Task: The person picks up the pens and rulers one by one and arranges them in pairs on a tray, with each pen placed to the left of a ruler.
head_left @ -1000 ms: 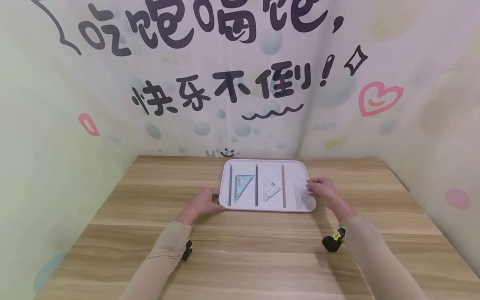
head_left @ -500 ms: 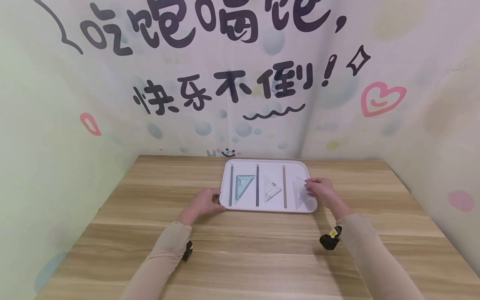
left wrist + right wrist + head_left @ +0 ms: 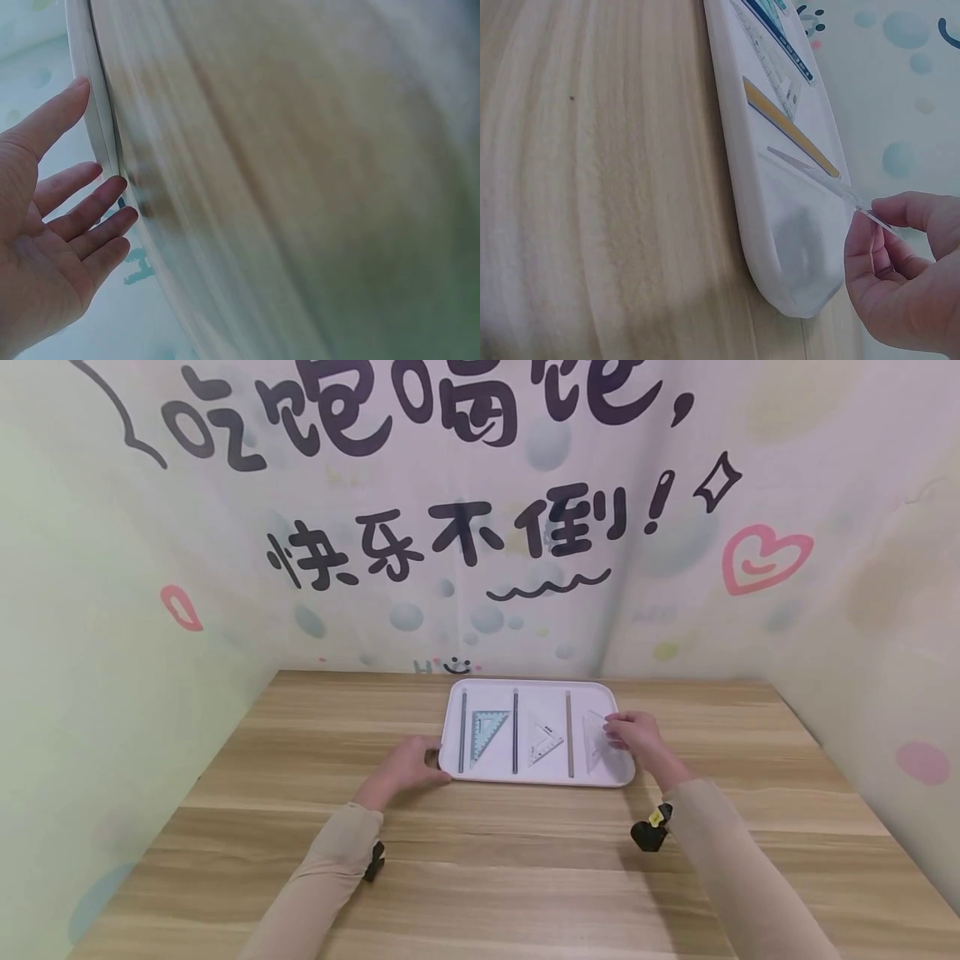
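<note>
My right hand [image 3: 641, 742] pinches a clear triangular set square [image 3: 814, 172] between thumb and fingers, over the right end of a white tray [image 3: 532, 782]. In the right wrist view the set square tilts above the tray floor. A blue set square [image 3: 487, 731] lies in the left part of the tray. Another clear set square [image 3: 544, 745] lies in the middle part. Grey, dark and tan pencil-like sticks [image 3: 569, 735] lie upright in the view between them. My left hand [image 3: 405, 770] rests at the tray's front left corner, fingers relaxed in the left wrist view.
The tray stands on a wood-grain table [image 3: 495, 877], close to its back edge. Directly behind is a printed wall cloth [image 3: 450, 618] with large dark lettering. Side walls [image 3: 885, 693] flank the table left and right.
My right hand has moved slightly left with the clear set square, bringing it nearer the tan stick. The left hand and the tray have stayed in place.
</note>
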`<act>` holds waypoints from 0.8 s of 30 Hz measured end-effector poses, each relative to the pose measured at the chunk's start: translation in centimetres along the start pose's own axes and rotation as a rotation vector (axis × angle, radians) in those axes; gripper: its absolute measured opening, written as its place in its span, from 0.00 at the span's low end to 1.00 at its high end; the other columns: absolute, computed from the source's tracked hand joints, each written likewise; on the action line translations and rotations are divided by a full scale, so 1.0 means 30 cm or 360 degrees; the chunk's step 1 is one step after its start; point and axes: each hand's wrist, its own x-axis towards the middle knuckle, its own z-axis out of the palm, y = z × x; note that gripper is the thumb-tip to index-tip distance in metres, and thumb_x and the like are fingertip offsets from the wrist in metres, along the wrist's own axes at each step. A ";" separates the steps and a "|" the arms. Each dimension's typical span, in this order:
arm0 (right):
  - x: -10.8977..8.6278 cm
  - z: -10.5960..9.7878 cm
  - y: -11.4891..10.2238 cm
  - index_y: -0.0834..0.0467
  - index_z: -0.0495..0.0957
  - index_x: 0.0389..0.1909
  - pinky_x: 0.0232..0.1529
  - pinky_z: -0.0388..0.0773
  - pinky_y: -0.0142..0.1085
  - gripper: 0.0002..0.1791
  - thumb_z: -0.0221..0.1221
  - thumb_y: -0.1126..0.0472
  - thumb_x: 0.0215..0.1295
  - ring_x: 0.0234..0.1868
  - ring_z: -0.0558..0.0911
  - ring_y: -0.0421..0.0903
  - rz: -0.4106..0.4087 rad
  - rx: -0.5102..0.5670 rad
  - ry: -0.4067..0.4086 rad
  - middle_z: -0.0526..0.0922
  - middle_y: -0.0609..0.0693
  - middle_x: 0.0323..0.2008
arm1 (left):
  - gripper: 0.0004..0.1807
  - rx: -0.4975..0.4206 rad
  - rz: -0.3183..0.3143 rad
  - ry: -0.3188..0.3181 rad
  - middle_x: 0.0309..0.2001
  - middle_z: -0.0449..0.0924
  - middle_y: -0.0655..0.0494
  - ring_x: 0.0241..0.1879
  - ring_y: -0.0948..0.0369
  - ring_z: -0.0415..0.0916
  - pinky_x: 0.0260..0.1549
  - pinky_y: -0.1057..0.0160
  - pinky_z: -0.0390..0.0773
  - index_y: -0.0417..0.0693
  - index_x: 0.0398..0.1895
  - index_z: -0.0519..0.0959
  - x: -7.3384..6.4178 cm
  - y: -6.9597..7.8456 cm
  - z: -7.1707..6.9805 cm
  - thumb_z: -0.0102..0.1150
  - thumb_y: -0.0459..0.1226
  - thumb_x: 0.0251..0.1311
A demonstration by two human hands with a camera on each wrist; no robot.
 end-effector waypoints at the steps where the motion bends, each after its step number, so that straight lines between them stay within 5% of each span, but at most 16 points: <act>1: 0.002 0.001 0.000 0.77 0.64 0.52 0.35 0.76 0.29 0.20 0.51 0.69 0.62 0.27 0.76 0.35 -0.0005 -0.0006 -0.0001 0.75 0.46 0.27 | 0.20 0.0002 0.0002 -0.0001 0.27 0.73 0.56 0.26 0.61 0.64 0.25 0.64 0.62 0.46 0.40 0.80 0.000 0.000 0.000 0.72 0.39 0.40; 24: 0.040 0.026 -0.007 0.74 0.67 0.52 0.35 0.76 0.30 0.18 0.51 0.69 0.62 0.30 0.75 0.38 0.0053 -0.0152 0.0035 0.76 0.57 0.38 | 0.22 0.0052 -0.0015 -0.0003 0.39 0.78 0.57 0.33 0.61 0.66 0.33 0.63 0.65 0.48 0.43 0.79 0.000 0.004 -0.001 0.71 0.40 0.41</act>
